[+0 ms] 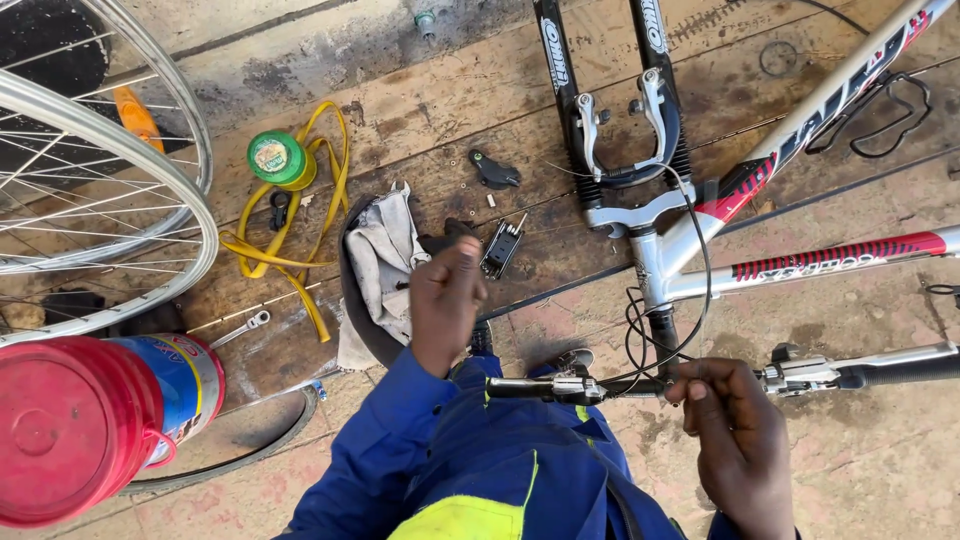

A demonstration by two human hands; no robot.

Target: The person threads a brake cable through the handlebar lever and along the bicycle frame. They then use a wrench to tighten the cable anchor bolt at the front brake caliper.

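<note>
Wooden boards lie under the bike. Its handlebar (pixel 720 380) runs side to side; the right hand (pixel 735 430) pinches it mid-bar. The left hand (pixel 445 300), curled, reaches toward a rag (pixel 385 255).

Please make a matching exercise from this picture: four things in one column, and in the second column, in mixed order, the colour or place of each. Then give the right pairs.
Things:
1. small round tin
2. bucket lid
3. left hand
4. right hand

Colour or place:
A. red, at the lower left
B. at the handlebar, by the stem
C. green, beside the yellow strap
D. raised over the grey rag

Right pairs: 1-C, 2-A, 3-D, 4-B
</note>
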